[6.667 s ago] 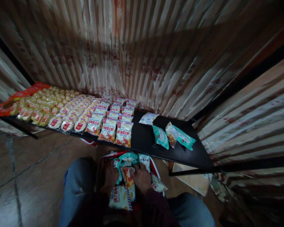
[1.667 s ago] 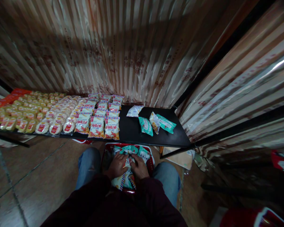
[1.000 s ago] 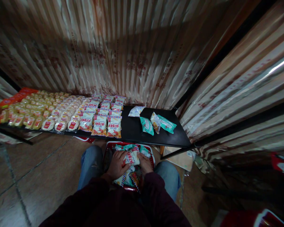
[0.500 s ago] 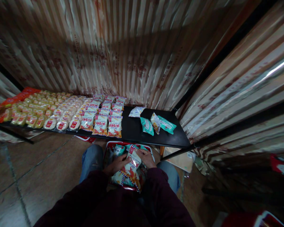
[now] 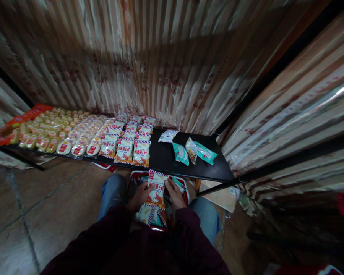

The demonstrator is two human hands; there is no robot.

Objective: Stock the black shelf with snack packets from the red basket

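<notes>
Between both hands I hold a white and orange snack bag (image 5: pixel 157 189) with a striped edge, its printed front facing up. My left hand (image 5: pixel 140 195) grips its left side, and my right hand (image 5: pixel 174 192) its right side. Below it a red basket (image 5: pixel 134 176) sits between my knees, with several more snack bags (image 5: pixel 145 214) in it, some white with striped edges and some teal. Just beyond the basket, rows of matching snack bags (image 5: pixel 141 153) lie on a black shelf (image 5: pixel 160 162). My hands partly cover the basket's contents.
To the left on the shelf lie several round packaged cakes (image 5: pixel 79 147), yellowish packets (image 5: pixel 48 143) and an orange bag (image 5: pixel 25 118). Teal bags (image 5: pixel 180 153), a white bag (image 5: pixel 168 135) and a yellow-white bag (image 5: pixel 191 150) lie loosely on the right. A striped curtain (image 5: pixel 149 68) hangs behind; a black post (image 5: pixel 246 95) rises at right.
The snack bag in my hands has turned from tilted to nearly straight and moved slightly toward the shelf. My hands now hold it by opposite sides. The view has shifted a little.
</notes>
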